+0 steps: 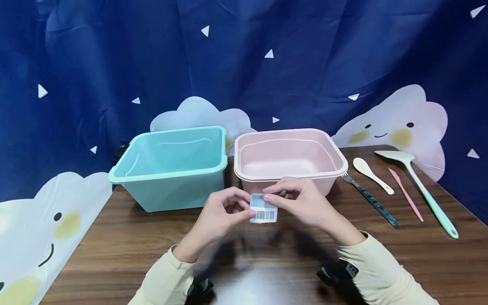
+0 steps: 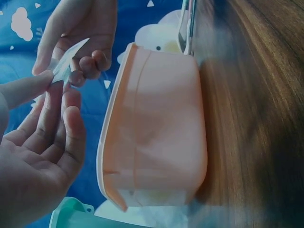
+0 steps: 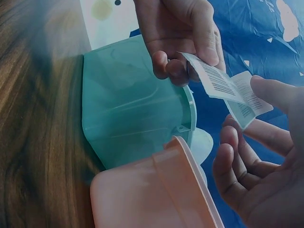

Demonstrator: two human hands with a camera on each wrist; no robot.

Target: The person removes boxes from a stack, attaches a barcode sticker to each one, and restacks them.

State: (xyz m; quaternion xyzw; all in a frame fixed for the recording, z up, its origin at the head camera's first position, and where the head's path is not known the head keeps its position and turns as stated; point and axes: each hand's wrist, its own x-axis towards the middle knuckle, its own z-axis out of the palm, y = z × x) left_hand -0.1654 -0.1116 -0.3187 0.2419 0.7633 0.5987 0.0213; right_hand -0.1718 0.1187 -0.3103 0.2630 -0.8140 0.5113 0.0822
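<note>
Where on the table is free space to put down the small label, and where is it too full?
Bare wood lies on the table left of the left hand before the teal bin, and between both sleeves. It is crowded right of the pink bin: fork, spoon, spatula.

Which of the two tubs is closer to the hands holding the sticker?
The pink tub. It sits right behind both hands, which hold the barcode sticker in front of its near wall. The green tub stands farther off to the left.
</note>
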